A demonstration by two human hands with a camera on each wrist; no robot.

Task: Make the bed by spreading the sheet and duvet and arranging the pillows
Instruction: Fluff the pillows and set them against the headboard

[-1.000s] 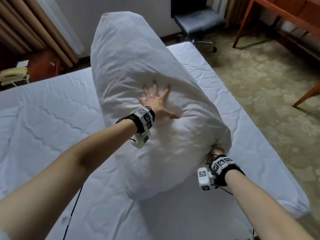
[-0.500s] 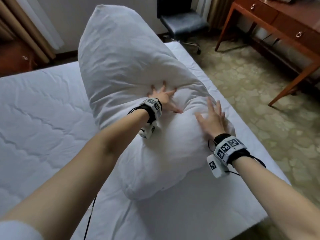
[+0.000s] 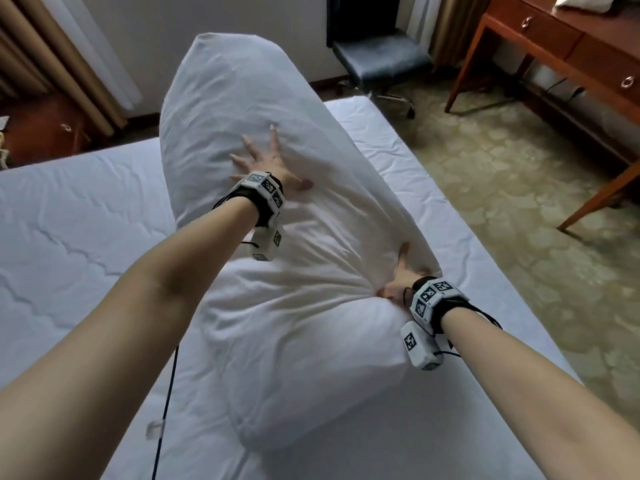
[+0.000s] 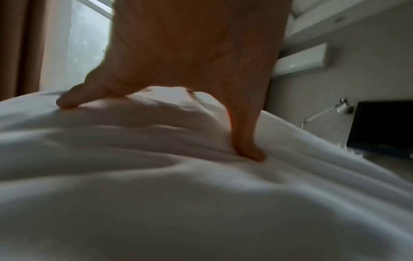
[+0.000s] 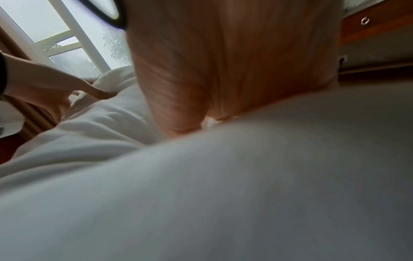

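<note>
A large white pillow [image 3: 284, 306] lies lengthwise across the white-sheeted bed [image 3: 69, 237], its far end raised. My left hand [image 3: 266, 161] is spread flat on the pillow's upper half, fingers splayed and pressing in; the left wrist view shows the left hand [image 4: 190, 53] with thumb and little finger denting the pillow [image 4: 201, 203]. My right hand [image 3: 398, 282] pushes into the pillow's right side at a deep crease, fingers partly sunk in the fabric. In the right wrist view the right hand [image 5: 223, 61] has its palm against the pillow [image 5: 245, 194], fingertips hidden.
A dark office chair [image 3: 377, 60] stands beyond the bed's far corner. A wooden desk [image 3: 571, 50] with drawers is at the right, across patterned carpet [image 3: 519, 202]. A wooden nightstand [image 3: 41, 129] and curtains are at the far left. A black cable [image 3: 166, 393] hangs below my left arm.
My right hand came up from the pillow's lower right edge onto its top, then slid to the right side and pushed in. My left hand moved farther up the pillow.
</note>
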